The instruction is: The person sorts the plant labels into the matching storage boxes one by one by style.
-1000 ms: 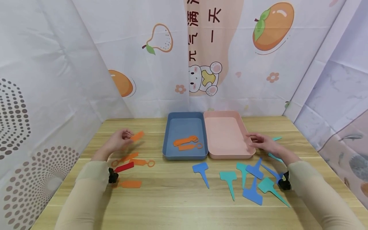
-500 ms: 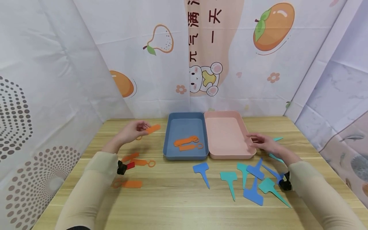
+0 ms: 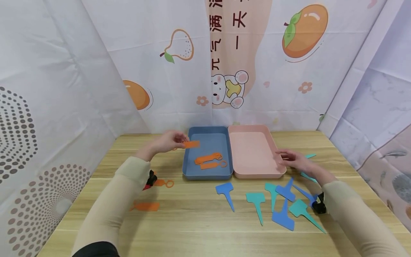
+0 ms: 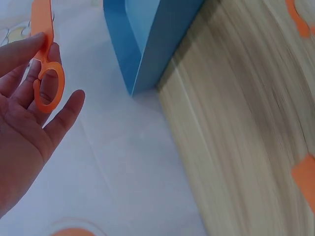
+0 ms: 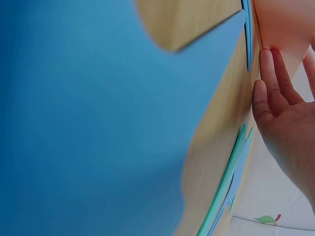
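Observation:
My left hand (image 3: pixel 170 141) pinches an orange plant tag (image 3: pixel 192 144) with a hooked ring, above the left rim of the blue tray (image 3: pixel 208 177). In the left wrist view the tag's flat end points up, while its ring (image 4: pixel 61 81) hangs by the palm. Inside the blue tray lie several orange tags (image 3: pixel 208 157). At the right wall of the pink tray (image 3: pixel 258 176), my right hand (image 3: pixel 297 160) rests with relaxed fingers touching the side. The right wrist view has these fingers (image 5: pixel 281 81) extended against the pink wall.
Orange tags (image 3: pixel 146 206) and a red piece (image 3: pixel 146 187) lie at the left, partly behind the sleeve. Blue T-shaped plant labels (image 3: pixel 283 216) and teal ones (image 3: pixel 255 197) are scattered at the right. A printed curtain (image 3: pixel 179 92) stands behind the wooden table (image 3: pixel 199 228).
My left hand has carried the orange tag rightward and away from me, from above the left of the table to the blue tray's edge. The right hand has stayed at the pink tray.

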`<action>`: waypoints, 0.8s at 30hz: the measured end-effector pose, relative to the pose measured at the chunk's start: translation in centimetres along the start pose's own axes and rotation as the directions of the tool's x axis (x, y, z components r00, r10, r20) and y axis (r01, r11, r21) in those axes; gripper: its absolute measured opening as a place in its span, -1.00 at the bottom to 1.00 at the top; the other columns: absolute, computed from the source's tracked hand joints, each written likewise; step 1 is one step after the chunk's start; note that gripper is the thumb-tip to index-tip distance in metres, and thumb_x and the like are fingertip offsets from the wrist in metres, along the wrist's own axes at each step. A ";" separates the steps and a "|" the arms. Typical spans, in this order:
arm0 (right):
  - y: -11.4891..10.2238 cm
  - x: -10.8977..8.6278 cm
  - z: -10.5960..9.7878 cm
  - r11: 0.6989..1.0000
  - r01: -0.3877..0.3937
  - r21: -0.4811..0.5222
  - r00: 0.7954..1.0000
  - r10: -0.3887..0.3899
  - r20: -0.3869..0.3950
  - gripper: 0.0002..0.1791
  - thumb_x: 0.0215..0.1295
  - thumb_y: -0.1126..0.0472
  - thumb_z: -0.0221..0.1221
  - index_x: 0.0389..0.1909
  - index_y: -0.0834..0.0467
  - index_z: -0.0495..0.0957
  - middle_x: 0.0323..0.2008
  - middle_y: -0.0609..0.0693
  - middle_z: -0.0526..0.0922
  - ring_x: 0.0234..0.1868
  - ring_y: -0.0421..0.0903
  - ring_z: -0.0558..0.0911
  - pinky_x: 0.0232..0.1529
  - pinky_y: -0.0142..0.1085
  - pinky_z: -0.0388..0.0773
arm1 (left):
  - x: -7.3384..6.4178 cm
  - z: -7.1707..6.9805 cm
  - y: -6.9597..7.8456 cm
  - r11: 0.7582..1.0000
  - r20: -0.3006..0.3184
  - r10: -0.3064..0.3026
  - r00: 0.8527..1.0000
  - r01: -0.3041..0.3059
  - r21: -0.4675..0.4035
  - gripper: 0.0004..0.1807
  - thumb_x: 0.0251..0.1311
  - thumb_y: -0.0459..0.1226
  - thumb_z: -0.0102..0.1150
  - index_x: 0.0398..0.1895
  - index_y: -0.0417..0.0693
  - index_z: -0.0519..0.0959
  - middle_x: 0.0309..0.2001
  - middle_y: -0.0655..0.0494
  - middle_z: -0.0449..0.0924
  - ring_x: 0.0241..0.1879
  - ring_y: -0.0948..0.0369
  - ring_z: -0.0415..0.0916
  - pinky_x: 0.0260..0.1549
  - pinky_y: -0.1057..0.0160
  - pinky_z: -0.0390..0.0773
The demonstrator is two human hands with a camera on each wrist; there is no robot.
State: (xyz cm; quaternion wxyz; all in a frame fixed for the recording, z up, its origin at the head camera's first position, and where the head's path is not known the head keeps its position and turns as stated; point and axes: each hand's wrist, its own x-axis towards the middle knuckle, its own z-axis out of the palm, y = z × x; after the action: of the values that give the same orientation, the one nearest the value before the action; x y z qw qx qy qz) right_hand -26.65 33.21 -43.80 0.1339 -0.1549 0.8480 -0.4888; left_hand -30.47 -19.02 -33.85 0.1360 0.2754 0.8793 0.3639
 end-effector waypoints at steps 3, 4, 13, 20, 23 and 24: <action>0.0 0.0 0.0 1.000 -0.001 -0.002 1.000 0.001 -0.002 -0.38 0.43 0.17 0.13 0.40 0.34 0.21 0.31 0.41 0.26 0.32 0.34 0.22 0.21 0.13 0.25 | 1.1 0.8 0.6 0.999 0.030 0.032 0.999 -0.032 -0.007 -0.85 0.28 -0.42 0.18 -0.10 -0.20 0.59 -0.19 -0.01 0.61 -0.24 0.10 0.51 -0.26 0.00 0.53; 0.0 0.0 0.0 1.000 0.000 0.000 1.000 0.000 -0.003 -0.38 0.43 0.17 0.13 0.40 0.34 0.20 0.31 0.41 0.25 0.32 0.33 0.22 0.21 0.13 0.25 | 1.5 1.0 0.7 0.999 0.039 0.046 0.998 -0.046 -0.005 -0.85 0.28 -0.43 0.18 -0.11 -0.21 0.59 -0.19 -0.02 0.61 -0.23 0.10 0.51 -0.23 0.02 0.54; -0.1 -0.1 0.1 1.000 -0.003 -0.002 1.000 0.003 0.007 -0.37 0.43 0.16 0.13 0.40 0.33 0.20 0.31 0.41 0.26 0.32 0.34 0.23 0.20 0.07 0.29 | 4.6 2.3 2.0 0.995 0.093 0.094 0.991 -0.097 0.026 -0.85 0.26 -0.48 0.15 -0.12 -0.24 0.58 -0.28 0.00 0.61 -0.29 0.12 0.51 -0.34 0.24 0.49; 0.0 -0.1 0.1 1.000 -0.004 -0.005 1.000 0.004 -0.001 -0.37 0.43 0.16 0.13 0.40 0.34 0.20 0.32 0.43 0.24 0.33 0.36 0.19 0.23 0.19 0.20 | 6.4 3.1 3.0 0.994 0.115 0.083 0.990 -0.090 0.058 -0.85 0.24 -0.49 0.18 -0.15 -0.21 0.61 -0.28 0.02 0.61 -0.25 0.12 0.52 -0.22 0.23 0.54; 0.0 -0.1 0.1 1.000 -0.007 -0.004 1.000 0.007 -0.006 -0.37 0.42 0.15 0.14 0.40 0.34 0.20 0.32 0.42 0.24 0.33 0.36 0.19 0.23 0.19 0.20 | 7.0 4.0 2.9 0.995 0.136 0.081 0.987 -0.088 0.047 -0.84 0.22 -0.50 0.19 -0.15 -0.24 0.61 -0.27 0.00 0.61 -0.24 0.12 0.53 -0.18 0.19 0.56; 0.0 -0.1 0.0 1.000 -0.009 -0.004 1.000 0.009 -0.007 -0.36 0.42 0.15 0.14 0.40 0.34 0.20 0.32 0.42 0.24 0.33 0.35 0.20 0.22 0.19 0.21 | 7.2 4.4 2.8 0.995 0.144 0.078 0.986 -0.086 0.045 -0.84 0.22 -0.50 0.19 -0.15 -0.24 0.61 -0.26 0.00 0.61 -0.24 0.13 0.53 -0.17 0.18 0.56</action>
State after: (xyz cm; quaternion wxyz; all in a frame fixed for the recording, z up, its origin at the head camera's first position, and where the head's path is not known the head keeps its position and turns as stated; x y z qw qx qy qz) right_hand -26.57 33.22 -43.85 0.1329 -0.1499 0.8501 -0.4871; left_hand -33.28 -10.71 -35.17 0.1764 0.3400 0.8642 0.3262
